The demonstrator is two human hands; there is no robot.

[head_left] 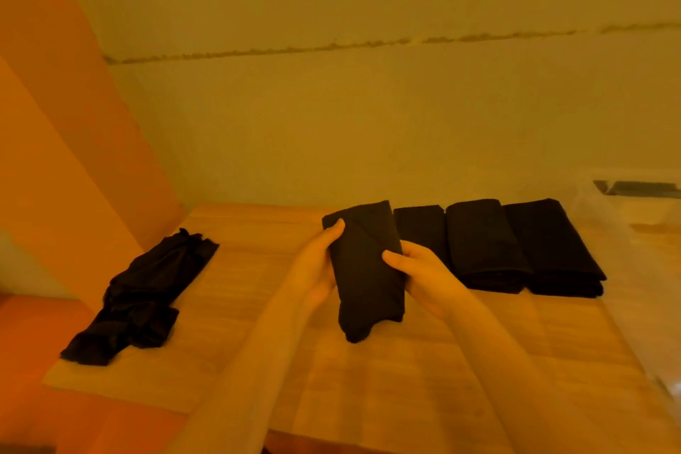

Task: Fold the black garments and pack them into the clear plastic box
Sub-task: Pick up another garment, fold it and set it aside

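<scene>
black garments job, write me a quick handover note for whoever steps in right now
Left hand and right hand both grip one folded garment, held just above the wooden table.
Three more folded garments lie in a row on the table to the right of it.
An unfolded pile lies at the table's left edge.
The clear plastic box sits at the far right; its contents cannot be made out.
Done: four folded. Left: fold the pile, then pack everything into the box.
</scene>
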